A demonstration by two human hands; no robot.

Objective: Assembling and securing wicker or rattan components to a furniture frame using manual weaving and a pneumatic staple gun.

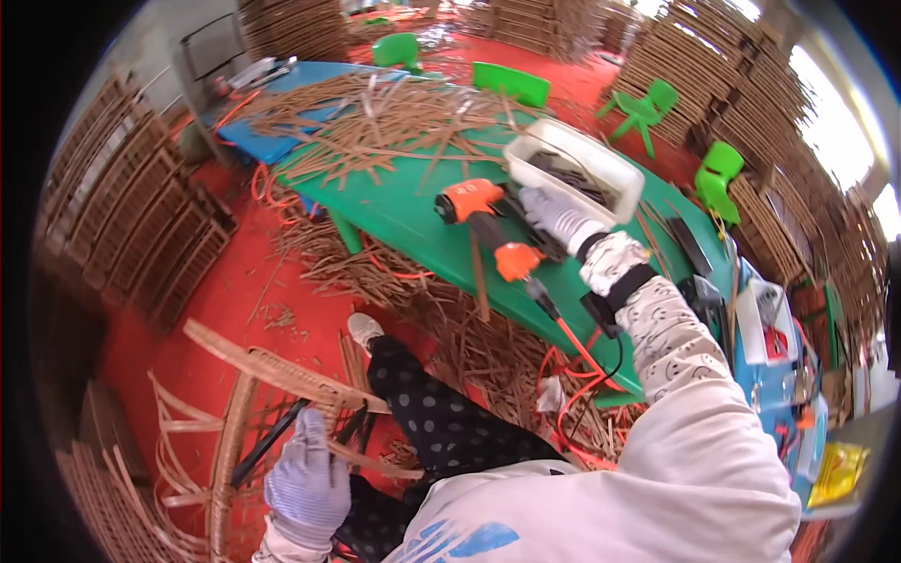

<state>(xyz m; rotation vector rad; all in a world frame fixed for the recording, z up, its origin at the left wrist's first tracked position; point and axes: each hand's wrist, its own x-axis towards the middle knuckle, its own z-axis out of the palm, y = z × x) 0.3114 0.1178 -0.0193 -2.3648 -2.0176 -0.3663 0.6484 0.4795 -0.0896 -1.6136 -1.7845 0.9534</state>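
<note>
My left hand (308,480), in a grey knit glove, grips a strip of a woven rattan frame (246,394) that stands at my lower left, beside my dark dotted trouser leg. My right hand (556,214), also gloved, reaches out over the green table (404,211) and rests on the dark rear part of an orange air nail gun (479,211) lying there. An orange hose (574,340) runs from the gun's handle down off the table edge. A white plastic tub (574,164) with dark pieces inside stands just beyond that hand.
Loose rattan strips (375,117) cover the far half of the green table and a blue table (272,141) behind it; more litter the red floor. Green plastic chairs (643,111) stand at the back. Stacks of woven frames (131,216) line both sides.
</note>
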